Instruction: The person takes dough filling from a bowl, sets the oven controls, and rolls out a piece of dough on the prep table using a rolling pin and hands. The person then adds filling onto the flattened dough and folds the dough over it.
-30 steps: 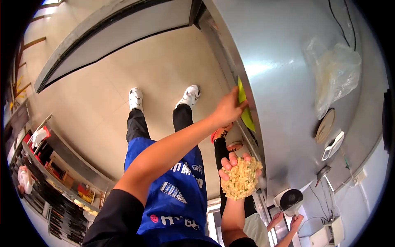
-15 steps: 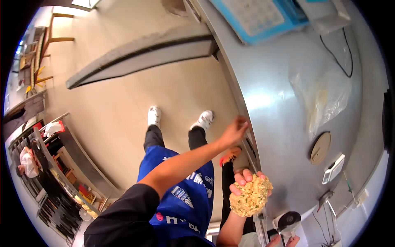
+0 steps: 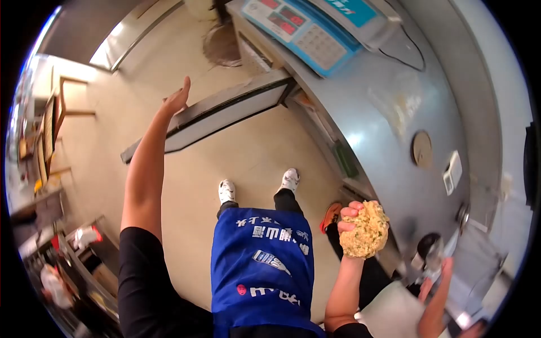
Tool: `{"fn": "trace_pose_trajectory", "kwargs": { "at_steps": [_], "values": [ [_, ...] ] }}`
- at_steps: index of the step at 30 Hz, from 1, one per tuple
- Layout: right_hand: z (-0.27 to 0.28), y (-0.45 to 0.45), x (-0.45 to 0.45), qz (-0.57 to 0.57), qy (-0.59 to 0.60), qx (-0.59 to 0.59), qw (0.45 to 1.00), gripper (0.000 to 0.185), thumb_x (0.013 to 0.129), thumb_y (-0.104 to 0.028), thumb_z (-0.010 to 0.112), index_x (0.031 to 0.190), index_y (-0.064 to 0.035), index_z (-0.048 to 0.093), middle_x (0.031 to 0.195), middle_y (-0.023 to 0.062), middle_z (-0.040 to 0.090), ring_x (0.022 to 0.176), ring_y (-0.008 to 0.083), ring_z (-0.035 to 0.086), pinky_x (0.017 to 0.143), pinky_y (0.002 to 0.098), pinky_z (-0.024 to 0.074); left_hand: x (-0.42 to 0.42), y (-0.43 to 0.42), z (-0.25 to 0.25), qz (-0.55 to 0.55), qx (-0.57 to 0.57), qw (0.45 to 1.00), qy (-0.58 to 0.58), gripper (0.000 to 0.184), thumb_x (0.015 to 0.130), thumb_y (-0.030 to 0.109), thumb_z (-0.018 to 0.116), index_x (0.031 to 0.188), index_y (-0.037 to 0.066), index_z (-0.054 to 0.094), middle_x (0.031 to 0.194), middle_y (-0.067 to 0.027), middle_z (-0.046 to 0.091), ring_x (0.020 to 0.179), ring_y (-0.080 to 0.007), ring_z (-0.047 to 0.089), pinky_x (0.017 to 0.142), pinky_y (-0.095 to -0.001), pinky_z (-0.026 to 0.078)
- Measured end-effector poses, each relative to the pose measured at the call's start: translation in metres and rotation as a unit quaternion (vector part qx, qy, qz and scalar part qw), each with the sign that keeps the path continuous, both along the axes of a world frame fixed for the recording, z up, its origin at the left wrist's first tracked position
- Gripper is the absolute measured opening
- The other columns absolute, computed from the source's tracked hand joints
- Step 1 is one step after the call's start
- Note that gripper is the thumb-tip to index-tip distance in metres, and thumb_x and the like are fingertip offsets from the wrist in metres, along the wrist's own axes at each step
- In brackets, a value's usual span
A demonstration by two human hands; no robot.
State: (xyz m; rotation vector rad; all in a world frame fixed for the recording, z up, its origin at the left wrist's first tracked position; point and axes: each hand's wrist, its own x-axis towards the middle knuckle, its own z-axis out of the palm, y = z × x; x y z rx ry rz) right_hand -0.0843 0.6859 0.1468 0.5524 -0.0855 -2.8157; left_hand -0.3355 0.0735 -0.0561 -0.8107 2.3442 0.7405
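At ten o'clock, left hand (image 3: 177, 101): swung away from the edge of the metal desk (image 3: 389, 180) within the last half second; now over the low panel (image 3: 225, 117) in view, whether touching or above it, cannot tell.
Meaning for the work: by judgement, left side no longer engaged at the desk, carrying left to the right hand (image 3: 350, 214) alone.
Right-hand fingers: curled and clamped on the yellow lump (image 3: 369, 234), tips visible along its ten o'clock side; palm hidden.
Left-hand fingers: one digit stretched toward twelve o'clock, the rest foreshortened; seemingly holding nothing, spread impossible to tell.
Yellow lump: at four o'clock, green-flecked and rough, raised in the right hand beside the desk edge.
Blue scale (image 3: 320, 46): near one o'clock on the desk, well apart from both hands.
Round disc (image 3: 422, 149): at three o'clock, lying on the desk.
Co-worker's hand (image 3: 447, 268): at four o'clock, beyond the lump, blurred.
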Motion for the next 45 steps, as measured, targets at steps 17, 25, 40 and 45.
{"fn": "trace_pose_trajectory", "kwargs": {
  "at_steps": [17,25,40,45],
  "values": [
    [0.03,-0.083,0.182,-0.032,-0.103,0.014,0.994,0.064,0.092,-0.053,0.063,0.141,-0.0125,0.064,0.136,0.0203,0.061,0.119,0.0443,0.061,0.088,0.0551,0.0612,0.173,0.125,0.002,-0.068,0.372,0.926,-0.009,0.127,0.094,0.097,0.02,0.168,-0.006,0.027,0.145,-0.0251,0.068,0.158,-0.0346,0.035,0.132,-0.0564,0.001],
    [0.05,-0.042,0.206,-0.032,-0.088,0.074,0.993,0.057,0.088,-0.05,0.07,0.132,-0.0139,0.069,0.131,0.0174,0.062,0.119,0.0378,0.056,0.091,0.0496,0.0533,0.274,0.248,-0.031,0.096,0.36,0.925,0.068,0.106,0.102,0.087,0.027,0.167,0.004,0.037,0.152,-0.022,0.062,0.148,-0.032,0.052,0.131,-0.0548,0.016],
    [0.039,-0.002,0.194,0.202,0.053,-0.001,0.978,0.079,0.095,-0.065,0.066,0.147,-0.0062,0.057,0.135,0.0184,0.063,0.115,0.0363,0.065,0.087,0.0525,0.0611,0.759,0.249,0.214,0.153,0.359,0.92,0.04,0.054,0.114,0.049,0.054,0.148,0.01,0.067,0.16,-0.0202,0.054,0.158,-0.0283,0.036,0.132,-0.0458,0.022],
    [0.061,-0.05,0.209,0.325,0.086,0.035,0.941,0.065,0.094,-0.056,0.075,0.141,-0.0111,0.064,0.135,0.0124,0.065,0.127,0.0306,0.058,0.103,0.0468,0.0533,0.897,0.349,0.231,0.4,0.396,0.815,0.14,0.068,0.109,0.063,0.052,0.165,0.025,0.05,0.182,-0.0207,0.006,0.168,-0.0341,-0.013,0.133,-0.054,0.0]
  ]
}}
